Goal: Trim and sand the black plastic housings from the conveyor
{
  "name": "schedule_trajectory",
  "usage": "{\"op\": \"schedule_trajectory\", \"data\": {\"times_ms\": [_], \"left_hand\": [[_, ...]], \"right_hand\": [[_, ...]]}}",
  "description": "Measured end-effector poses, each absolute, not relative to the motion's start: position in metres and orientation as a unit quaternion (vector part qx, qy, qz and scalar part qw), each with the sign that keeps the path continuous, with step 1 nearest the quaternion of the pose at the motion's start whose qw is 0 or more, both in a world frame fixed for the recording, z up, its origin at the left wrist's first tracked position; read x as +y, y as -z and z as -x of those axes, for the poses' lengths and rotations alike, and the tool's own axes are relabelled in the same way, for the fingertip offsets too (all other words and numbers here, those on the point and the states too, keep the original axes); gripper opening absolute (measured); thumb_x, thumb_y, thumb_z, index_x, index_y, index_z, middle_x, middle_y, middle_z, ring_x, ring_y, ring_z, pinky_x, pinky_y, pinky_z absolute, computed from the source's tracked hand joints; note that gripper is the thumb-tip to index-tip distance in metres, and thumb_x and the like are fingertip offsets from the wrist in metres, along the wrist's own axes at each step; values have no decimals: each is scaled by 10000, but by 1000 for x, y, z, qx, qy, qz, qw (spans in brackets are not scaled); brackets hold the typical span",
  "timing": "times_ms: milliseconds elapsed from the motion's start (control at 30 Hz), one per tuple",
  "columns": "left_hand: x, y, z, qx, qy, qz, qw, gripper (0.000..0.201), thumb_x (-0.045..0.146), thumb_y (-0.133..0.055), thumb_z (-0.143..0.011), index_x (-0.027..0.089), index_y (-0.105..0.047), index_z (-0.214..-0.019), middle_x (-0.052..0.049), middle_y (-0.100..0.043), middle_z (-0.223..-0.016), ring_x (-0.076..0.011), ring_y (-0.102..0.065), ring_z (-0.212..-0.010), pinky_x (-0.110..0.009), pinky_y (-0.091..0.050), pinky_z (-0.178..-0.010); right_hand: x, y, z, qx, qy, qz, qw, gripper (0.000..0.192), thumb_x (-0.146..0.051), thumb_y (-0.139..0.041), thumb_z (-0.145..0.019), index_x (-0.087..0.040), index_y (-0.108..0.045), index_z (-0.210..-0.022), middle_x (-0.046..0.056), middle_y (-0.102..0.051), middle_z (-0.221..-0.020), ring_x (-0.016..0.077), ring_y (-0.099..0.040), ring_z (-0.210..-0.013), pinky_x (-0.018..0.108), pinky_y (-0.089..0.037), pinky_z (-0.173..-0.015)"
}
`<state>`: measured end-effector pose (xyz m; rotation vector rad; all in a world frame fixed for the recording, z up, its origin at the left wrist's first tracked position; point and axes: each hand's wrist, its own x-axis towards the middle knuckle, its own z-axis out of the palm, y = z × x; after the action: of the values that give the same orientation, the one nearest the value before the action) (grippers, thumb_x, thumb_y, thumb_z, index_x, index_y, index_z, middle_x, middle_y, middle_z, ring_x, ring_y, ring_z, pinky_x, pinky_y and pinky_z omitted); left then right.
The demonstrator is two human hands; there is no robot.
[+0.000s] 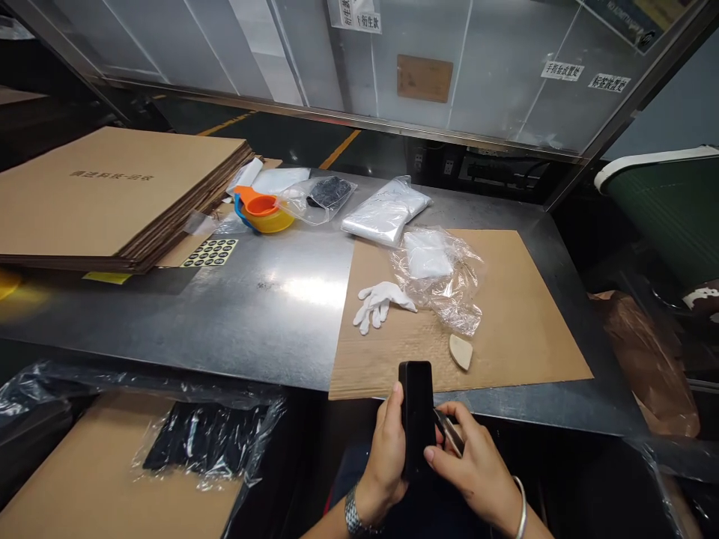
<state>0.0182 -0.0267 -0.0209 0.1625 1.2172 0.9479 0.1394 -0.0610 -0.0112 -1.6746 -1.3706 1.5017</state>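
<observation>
Hands: left hand (387, 449) and right hand (477, 468) low at near edge, just off the table, both on one phone
Left hand: fingers curled round the phone's left side, thumb up along its edge; watch (353, 518) on the wrist
Right hand: fingertips pinching the phone's lower right edge, a thin dark flat piece (449, 433) also under the fingers, cannot tell what it is; bangle (522, 509) on the wrist
Phone: black phone (416, 415), upright, dark face to camera, top edge overlapping the near edge of the cardboard sheet
Cardboard sheet: brown cardboard sheet (522, 329) flat on the right half of the metal table (252, 307)
On sheet: white glove (379, 303) at its left part, crumpled clear bag (446, 277) just right of the glove, small pale wedge (461, 350) near the sheet's near edge, close to the phone top
Far middle: flat packet of clear bags (385, 213), clear bag with dark item (323, 196) left of it, orange and yellow cups (263, 211) further left
Far left: stack of flat cartons (112, 195), sticker sheet with dark dots (210, 253) by its right corner
Near left: carton (84, 479) below table level, plastic wrap with dark item (207, 438) lying on it
Far right: green bin (668, 209), off the table
Back: clear panel (449, 67) with paper labels
</observation>
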Motion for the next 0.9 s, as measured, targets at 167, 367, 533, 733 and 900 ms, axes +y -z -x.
{"op": "schedule_trajectory", "data": {"times_ms": [167, 367, 533, 733, 900], "left_hand": [[-34, 16, -20, 521, -342, -125, 772, 508, 607, -466, -763, 142, -568, -941, -7, -622, -501, -161, -591, -455, -252, -450, -452], [-41, 8, -22, 510, -291, -189, 787, 579, 647, -356, -788, 120, -562, -913, -11, -573, -402, -135, -519, -349, -225, -403, -392], [-39, 10, -20, 492, -271, -163, 811, 624, 648, -326, -799, 89, -587, -895, -43, -592, -421, -143, -535, -364, -227, -415, -400], [-32, 23, -15, 367, -219, -49, 903, 681, 669, -289, -796, 78, -604, -671, -67, -595, -520, -146, -584, -415, -222, -442, -407], [-26, 25, -15, 316, -220, -15, 923, 641, 626, -299, -821, 86, -608, -669, -52, -585, -578, -141, -591, -433, -234, -471, -410]], "right_hand": [[-42, 13, -149, -474, -537, 626, 310, 272, -319, -576, -757, -166, -527, -976, -85, -436, -518, 91, -422, -464, 213, -342, -473], [-24, 10, -162, -487, -497, 638, 330, 349, -448, -544, -787, -154, -533, -600, -71, -364, -457, 68, -321, -448, 211, -250, -450], [-20, 11, -161, -456, -498, 654, 341, 445, -517, -485, -792, -164, -502, -521, -65, -362, -374, 64, -310, -384, 208, -269, -425], [-9, 30, -193, -424, -405, 731, 349, 375, -472, -384, -784, -137, -553, -782, -76, -358, -447, 80, -308, -364, 208, -266, -370], [13, 52, -256, -464, -249, 808, 265, 294, -364, -452, -745, -162, -570, -923, -26, -505, -567, 148, -490, -526, 245, -364, -504]]}}
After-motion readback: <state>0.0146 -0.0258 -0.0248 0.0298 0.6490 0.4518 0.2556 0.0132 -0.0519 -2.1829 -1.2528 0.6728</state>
